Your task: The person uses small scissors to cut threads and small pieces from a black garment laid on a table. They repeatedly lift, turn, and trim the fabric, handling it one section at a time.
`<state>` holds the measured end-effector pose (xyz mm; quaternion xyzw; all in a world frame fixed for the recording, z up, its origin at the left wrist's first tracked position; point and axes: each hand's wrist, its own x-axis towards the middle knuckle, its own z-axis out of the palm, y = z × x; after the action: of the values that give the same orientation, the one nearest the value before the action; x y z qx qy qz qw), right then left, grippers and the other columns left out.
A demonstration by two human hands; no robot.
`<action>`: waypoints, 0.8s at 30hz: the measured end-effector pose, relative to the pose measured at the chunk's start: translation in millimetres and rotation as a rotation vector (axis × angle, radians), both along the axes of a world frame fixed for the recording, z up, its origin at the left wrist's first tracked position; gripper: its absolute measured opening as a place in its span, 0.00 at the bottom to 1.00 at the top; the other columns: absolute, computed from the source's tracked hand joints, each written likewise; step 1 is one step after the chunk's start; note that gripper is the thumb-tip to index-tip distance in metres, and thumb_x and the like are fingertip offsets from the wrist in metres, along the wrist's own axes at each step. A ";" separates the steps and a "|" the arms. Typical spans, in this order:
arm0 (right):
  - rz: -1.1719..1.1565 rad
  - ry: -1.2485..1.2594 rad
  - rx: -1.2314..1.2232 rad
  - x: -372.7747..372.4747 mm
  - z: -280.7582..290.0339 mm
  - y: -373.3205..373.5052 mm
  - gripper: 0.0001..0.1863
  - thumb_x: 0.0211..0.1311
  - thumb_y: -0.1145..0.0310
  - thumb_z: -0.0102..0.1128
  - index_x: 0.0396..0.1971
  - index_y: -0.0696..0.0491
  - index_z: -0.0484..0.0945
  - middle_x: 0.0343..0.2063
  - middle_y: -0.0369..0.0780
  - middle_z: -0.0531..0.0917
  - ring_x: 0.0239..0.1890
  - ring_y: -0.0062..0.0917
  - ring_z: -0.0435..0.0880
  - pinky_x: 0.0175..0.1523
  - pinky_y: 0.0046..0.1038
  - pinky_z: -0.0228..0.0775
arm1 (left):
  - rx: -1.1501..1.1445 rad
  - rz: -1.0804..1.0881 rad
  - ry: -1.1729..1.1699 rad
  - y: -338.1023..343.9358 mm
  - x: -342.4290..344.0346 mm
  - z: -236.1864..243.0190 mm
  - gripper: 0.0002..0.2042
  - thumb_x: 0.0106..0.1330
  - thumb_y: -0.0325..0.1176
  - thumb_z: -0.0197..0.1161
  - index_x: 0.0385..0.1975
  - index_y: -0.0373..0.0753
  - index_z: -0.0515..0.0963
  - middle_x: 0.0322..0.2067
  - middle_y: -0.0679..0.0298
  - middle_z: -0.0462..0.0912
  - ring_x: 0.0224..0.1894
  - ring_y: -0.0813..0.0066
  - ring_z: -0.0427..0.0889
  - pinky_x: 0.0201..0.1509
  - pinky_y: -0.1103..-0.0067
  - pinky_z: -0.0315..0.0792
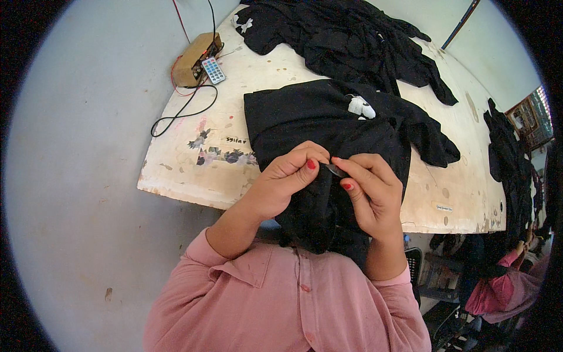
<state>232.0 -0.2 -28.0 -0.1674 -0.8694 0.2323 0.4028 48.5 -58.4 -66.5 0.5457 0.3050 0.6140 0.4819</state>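
A black garment (311, 111) lies over the table's near part and hangs down its front edge, with a white patch (361, 107) on it. My left hand (287, 179) is closed in a pinch at the garment's near part, thumb against fingers. Close beside it, my right hand (375, 190) pinches a small dark, narrow piece (336, 171) between thumb and fingers; its exact kind does not show. Both hands' fingertips nearly meet above the black cloth. What lies between the left fingertips is mostly hidden.
Another black garment (352, 47) is heaped at the table's far side. At the back left stand a wooden box with wires (196, 58) and a small remote control (213, 70). The worn table (457, 193) has a curved-looking front edge. A person in pink (498, 287) sits at right.
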 end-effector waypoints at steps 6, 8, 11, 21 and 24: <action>-0.043 0.263 -0.128 -11.1 5.4 -3.2 0.13 0.50 0.76 0.65 0.39 0.54 0.82 0.30 0.40 0.78 0.29 0.25 0.78 0.33 0.22 0.69 | 0.008 -0.039 0.064 0.5 -4.5 -4.3 0.11 0.72 0.37 0.48 0.39 0.36 0.74 0.45 0.63 0.72 0.50 0.74 0.69 0.58 0.77 0.59; -0.005 0.180 -0.127 -11.1 4.8 -4.1 0.13 0.47 0.78 0.66 0.36 0.55 0.83 0.28 0.38 0.76 0.28 0.21 0.75 0.34 0.19 0.66 | -0.012 -0.049 0.052 -0.2 -2.7 -1.7 0.12 0.71 0.39 0.51 0.39 0.36 0.74 0.44 0.62 0.71 0.50 0.74 0.68 0.57 0.77 0.59; 0.025 0.145 -0.148 -13.2 -1.4 -0.8 0.15 0.42 0.83 0.66 0.34 0.56 0.83 0.27 0.36 0.75 0.27 0.18 0.76 0.31 0.17 0.65 | 0.143 0.054 0.180 -2.5 -3.3 0.2 0.11 0.67 0.38 0.57 0.39 0.36 0.73 0.43 0.62 0.71 0.50 0.74 0.69 0.56 0.77 0.60; -0.107 0.068 0.207 -25.9 -8.0 -1.1 0.11 0.47 0.82 0.57 0.33 0.55 0.77 0.28 0.38 0.76 0.27 0.24 0.77 0.31 0.21 0.68 | 0.030 -0.064 0.122 -6.2 -6.7 0.9 0.11 0.59 0.27 0.62 0.41 0.36 0.72 0.42 0.63 0.72 0.47 0.76 0.70 0.54 0.80 0.62; -0.012 0.285 -0.256 -24.8 -24.9 1.9 0.05 0.58 0.76 0.55 0.34 0.55 0.73 0.27 0.35 0.72 0.24 0.20 0.72 0.29 0.18 0.64 | -0.056 -0.142 -0.022 -6.0 -5.7 3.0 0.11 0.61 0.25 0.60 0.43 0.35 0.73 0.43 0.65 0.72 0.46 0.82 0.70 0.52 0.84 0.63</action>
<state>207.1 1.7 -52.9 -0.1880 -0.7659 0.3599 0.4985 42.9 -64.3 -63.5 0.5452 0.2773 0.5755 0.5428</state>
